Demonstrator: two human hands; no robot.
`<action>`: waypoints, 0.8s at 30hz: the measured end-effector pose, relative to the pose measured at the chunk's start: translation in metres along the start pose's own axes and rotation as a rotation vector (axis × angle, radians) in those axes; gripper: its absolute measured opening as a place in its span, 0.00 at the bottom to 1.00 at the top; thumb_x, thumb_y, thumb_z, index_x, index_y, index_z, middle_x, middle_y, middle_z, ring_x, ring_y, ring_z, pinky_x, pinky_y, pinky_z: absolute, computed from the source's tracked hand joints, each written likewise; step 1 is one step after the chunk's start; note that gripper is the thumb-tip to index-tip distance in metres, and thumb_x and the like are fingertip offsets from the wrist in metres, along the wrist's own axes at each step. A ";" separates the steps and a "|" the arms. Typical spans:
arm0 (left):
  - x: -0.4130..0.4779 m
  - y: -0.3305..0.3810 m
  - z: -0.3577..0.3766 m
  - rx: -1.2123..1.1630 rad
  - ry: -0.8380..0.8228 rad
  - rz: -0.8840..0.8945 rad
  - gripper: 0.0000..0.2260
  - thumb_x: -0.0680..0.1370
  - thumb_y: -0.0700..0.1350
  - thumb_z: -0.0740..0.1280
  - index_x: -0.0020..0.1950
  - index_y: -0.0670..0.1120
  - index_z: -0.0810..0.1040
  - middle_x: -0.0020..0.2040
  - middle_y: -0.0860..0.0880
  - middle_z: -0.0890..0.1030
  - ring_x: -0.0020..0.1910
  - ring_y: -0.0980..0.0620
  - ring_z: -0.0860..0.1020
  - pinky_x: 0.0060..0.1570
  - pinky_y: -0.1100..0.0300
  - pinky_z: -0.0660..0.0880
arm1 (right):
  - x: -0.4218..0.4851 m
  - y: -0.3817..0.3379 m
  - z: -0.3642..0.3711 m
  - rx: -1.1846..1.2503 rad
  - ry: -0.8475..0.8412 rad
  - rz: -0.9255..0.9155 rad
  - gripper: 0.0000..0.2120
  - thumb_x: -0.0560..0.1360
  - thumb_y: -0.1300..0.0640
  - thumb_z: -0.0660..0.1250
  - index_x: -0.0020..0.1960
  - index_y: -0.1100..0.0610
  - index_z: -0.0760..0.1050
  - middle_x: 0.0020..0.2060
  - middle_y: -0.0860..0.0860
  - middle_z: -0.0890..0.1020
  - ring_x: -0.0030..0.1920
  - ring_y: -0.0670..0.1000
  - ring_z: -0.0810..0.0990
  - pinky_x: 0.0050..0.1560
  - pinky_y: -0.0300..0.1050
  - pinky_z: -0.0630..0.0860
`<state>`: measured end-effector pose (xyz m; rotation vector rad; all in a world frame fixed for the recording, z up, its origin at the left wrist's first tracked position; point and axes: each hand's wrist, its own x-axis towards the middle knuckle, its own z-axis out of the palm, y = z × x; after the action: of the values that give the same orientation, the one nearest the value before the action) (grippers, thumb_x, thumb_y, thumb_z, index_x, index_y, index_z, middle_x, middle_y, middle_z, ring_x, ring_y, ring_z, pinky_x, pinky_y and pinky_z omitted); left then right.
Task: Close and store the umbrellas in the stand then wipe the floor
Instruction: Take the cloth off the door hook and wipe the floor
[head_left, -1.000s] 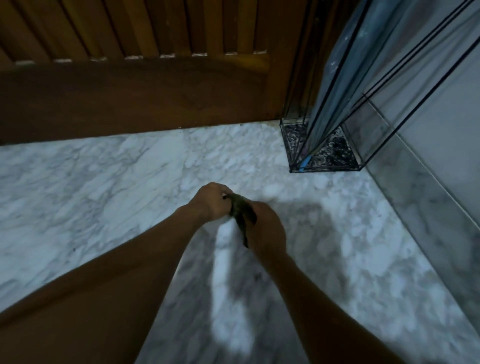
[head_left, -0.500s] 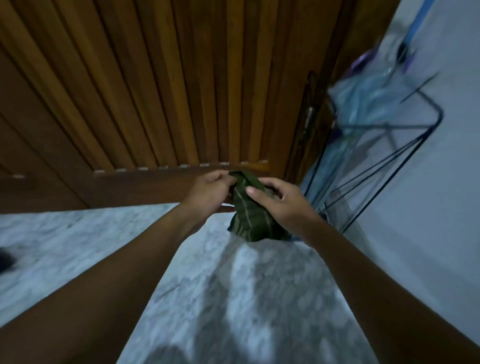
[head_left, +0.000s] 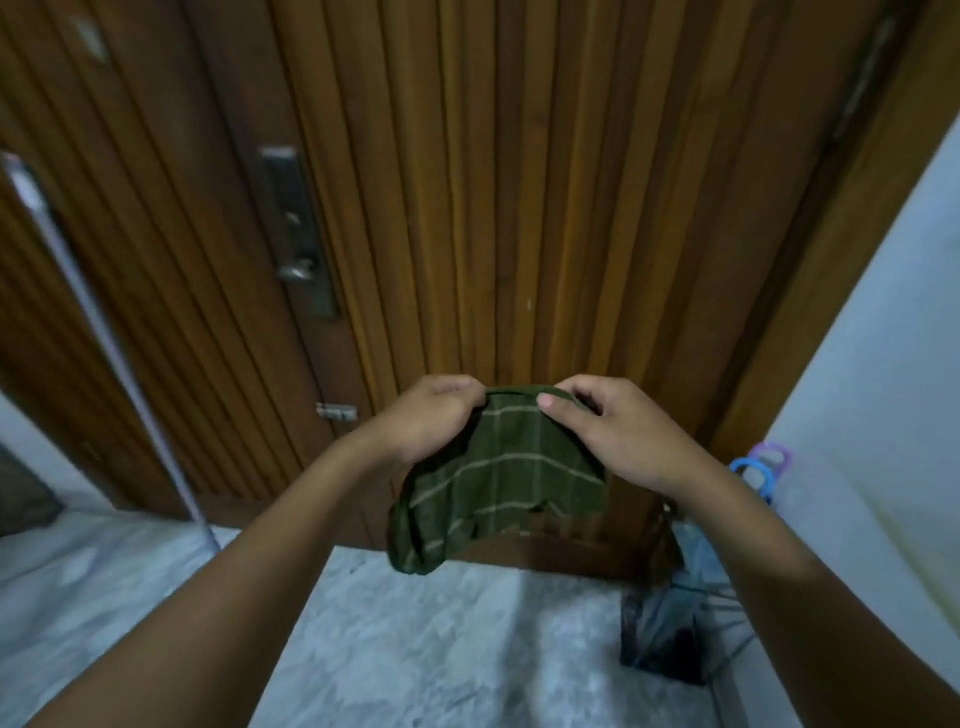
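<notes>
A dark green cloth (head_left: 498, 483) with pale stripes hangs in front of me, held up at its top edge. My left hand (head_left: 431, 421) pinches its left corner and my right hand (head_left: 618, 436) pinches its right corner, thumb on the front. Down at the right, partly behind my right forearm, the black wire umbrella stand (head_left: 670, 644) sits on the marble floor (head_left: 441, 649). Closed umbrellas with a blue handle (head_left: 756, 475) and a purple handle (head_left: 776, 457) stand in it.
A slatted wooden door (head_left: 467, 208) with a metal lock plate (head_left: 298, 234) and a small bolt (head_left: 336, 413) fills the view ahead. A pale pole (head_left: 104, 332) leans at the left. A white wall (head_left: 883, 364) runs along the right.
Both hands have risen from near the floor to door height with the cloth. The bunched cloth has been spread out between them. My view has tilted up from the floor to the door.
</notes>
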<state>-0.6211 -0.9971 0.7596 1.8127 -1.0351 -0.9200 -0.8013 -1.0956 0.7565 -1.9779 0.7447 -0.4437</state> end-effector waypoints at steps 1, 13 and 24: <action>-0.011 0.019 -0.021 0.017 0.009 0.017 0.12 0.80 0.46 0.59 0.43 0.48 0.80 0.40 0.47 0.82 0.42 0.49 0.80 0.43 0.59 0.73 | 0.001 -0.029 -0.003 0.003 -0.002 -0.021 0.12 0.81 0.46 0.63 0.50 0.52 0.81 0.44 0.49 0.86 0.42 0.44 0.85 0.46 0.46 0.82; -0.096 0.085 -0.203 0.074 0.123 0.208 0.10 0.77 0.54 0.65 0.41 0.52 0.81 0.42 0.49 0.85 0.45 0.48 0.83 0.48 0.53 0.77 | 0.051 -0.227 0.053 -0.154 0.072 -0.386 0.08 0.79 0.43 0.64 0.48 0.44 0.80 0.43 0.42 0.85 0.44 0.41 0.83 0.46 0.44 0.81; -0.060 0.042 -0.315 0.025 0.467 0.427 0.10 0.82 0.46 0.61 0.52 0.47 0.82 0.48 0.47 0.84 0.49 0.49 0.83 0.51 0.50 0.80 | 0.159 -0.294 0.129 -0.100 -0.035 -0.533 0.07 0.77 0.46 0.68 0.48 0.48 0.80 0.42 0.46 0.85 0.42 0.42 0.84 0.45 0.48 0.83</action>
<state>-0.3813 -0.8614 0.9297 1.6248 -1.0663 -0.2124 -0.5130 -1.0079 0.9507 -2.2673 0.2075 -0.6914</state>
